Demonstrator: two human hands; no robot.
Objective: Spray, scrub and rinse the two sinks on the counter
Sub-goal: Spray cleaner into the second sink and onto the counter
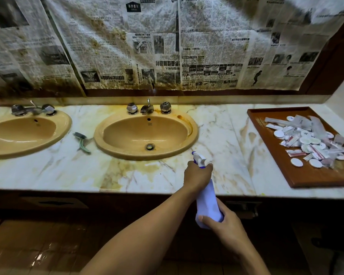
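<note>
**Spray stage: bottle aimed at the nearer sink**

We log the white translucent plastic spray bottle [208, 201] held off the counter in both hands, in front of the counter's front edge. It tilts forward, its purple-and-white nozzle pointing up and left toward the right mustard-yellow oval ceramic sink [127, 135].

The left hand [196, 174] grips the neck just under the spray head, fingers [209, 167] wrapped round it. We cannot tell whether one of them lies on the trigger. The right hand [224, 223] cups the bottle's base, fingers closed round it. We judge the two-hand hold serves to steady the aim: the lower hand sets the angle, the upper hand works the pump.

The nozzle sits just beside the sink's near right rim, above the stained marble-patterned counter [222, 132]. The left mustard-yellow sink [24, 133] lies well apart from both hands.

A green-handled scrubbing tool [81, 140] lies on the counter between the two sinks, likely parked within reach of either basin. A brown wooden tray [306, 175] of wrapped sachets and white discs sits at the far right, well apart from the spray line. Stained newspaper sheets [167, 46] cover the wall behind the chrome taps [147, 109].

We judge that scrubbing and rinsing are not yet begun.
</note>
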